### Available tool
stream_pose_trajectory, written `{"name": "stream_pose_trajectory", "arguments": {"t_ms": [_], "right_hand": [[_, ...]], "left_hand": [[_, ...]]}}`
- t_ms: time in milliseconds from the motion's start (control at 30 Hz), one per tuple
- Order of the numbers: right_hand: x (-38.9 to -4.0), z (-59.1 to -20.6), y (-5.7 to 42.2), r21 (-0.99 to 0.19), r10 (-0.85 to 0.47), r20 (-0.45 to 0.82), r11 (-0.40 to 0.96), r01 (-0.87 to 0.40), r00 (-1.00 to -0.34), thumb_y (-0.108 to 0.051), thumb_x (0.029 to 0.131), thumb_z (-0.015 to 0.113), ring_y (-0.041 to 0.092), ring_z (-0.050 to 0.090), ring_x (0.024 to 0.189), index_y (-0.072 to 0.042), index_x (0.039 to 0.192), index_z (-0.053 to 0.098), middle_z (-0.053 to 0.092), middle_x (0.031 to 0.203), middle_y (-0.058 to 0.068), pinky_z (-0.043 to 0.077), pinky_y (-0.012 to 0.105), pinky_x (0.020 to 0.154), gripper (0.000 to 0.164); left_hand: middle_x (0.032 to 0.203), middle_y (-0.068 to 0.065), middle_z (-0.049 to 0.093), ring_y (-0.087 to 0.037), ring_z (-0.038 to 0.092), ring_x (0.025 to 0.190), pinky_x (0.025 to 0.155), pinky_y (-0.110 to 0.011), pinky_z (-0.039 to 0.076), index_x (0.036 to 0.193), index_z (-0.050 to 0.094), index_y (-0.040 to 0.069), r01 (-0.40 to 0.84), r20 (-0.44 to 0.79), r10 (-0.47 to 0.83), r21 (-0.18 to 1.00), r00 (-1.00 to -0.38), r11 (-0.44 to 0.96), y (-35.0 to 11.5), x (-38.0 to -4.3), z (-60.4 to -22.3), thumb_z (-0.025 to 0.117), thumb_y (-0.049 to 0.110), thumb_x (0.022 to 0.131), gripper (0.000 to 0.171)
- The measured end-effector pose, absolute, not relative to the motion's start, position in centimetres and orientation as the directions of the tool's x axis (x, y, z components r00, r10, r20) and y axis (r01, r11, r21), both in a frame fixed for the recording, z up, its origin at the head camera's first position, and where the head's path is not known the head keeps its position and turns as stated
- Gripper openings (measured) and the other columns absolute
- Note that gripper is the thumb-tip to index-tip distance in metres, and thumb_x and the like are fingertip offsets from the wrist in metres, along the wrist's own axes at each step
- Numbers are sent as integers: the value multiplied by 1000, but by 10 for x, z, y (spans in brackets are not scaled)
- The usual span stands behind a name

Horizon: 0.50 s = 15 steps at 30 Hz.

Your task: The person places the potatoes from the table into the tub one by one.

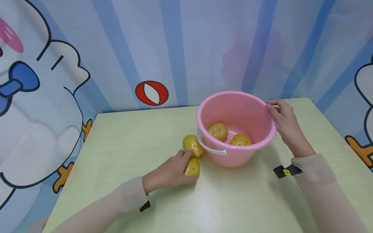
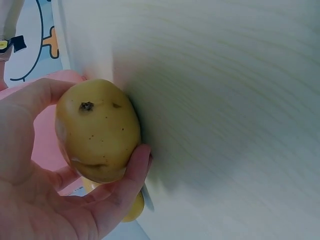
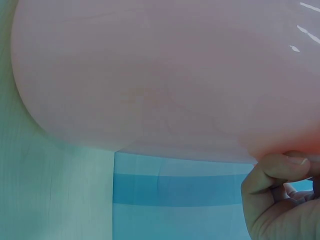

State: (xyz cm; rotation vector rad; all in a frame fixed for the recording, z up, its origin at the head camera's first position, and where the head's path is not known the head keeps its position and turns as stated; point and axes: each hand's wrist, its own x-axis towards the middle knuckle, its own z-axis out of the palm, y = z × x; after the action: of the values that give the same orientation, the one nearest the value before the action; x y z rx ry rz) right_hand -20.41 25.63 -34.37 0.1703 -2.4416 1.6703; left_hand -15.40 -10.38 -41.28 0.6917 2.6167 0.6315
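My left hand (image 1: pixel 174 169) grips a yellow potato (image 1: pixel 192 167) low over the table; the left wrist view shows this potato (image 2: pixel 100 131) between thumb and fingers. Just behind it lies another potato (image 1: pixel 192 145), beside the pink bucket (image 1: pixel 233 160). Two more potatoes sit inside the bucket, one at the left (image 1: pixel 218 131) and one nearer the front (image 1: pixel 240 139). With thumb and fingers my right hand (image 1: pixel 287 124) pinches the bucket's right rim. In the right wrist view the bucket's wall (image 3: pixel 140 75) fills most of the picture, with fingers (image 3: pixel 280 170) at its edge.
A white handle (image 1: pixel 211 149) hangs down the bucket's front left side. The pale wood table (image 1: pixel 131 139) ends at a blue striped backdrop (image 1: pixel 198 48) with cartoon figures and a red and white ball printed on it.
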Motion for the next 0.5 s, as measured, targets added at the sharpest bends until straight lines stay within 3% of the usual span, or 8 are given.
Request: {"name": "stream_pose_trajectory", "arguments": {"t_ms": [233,500], "right_hand": [[-205,-345,257,-910,2,209,367,-194,-978,-24,108,41,4,66,78,12,134,43,62,99,-3,55,21,64,44],[-205,-344,257,-904,3,208,383,-191,-978,-25,108,40,3,66,80,11,135,43,60,105,8,55,20,65,46]], "left_hand": [[112,-5,47,-21,54,84,69,-33,48,138,45,19,339,-225,515,532,-827,776,-110,-153,-410,75,43,84,66],[106,-3,48,-20,55,82,67,-32,49,136,45,20,331,-193,509,560,-839,759,-115,-156,-399,74,43,85,63]]}}
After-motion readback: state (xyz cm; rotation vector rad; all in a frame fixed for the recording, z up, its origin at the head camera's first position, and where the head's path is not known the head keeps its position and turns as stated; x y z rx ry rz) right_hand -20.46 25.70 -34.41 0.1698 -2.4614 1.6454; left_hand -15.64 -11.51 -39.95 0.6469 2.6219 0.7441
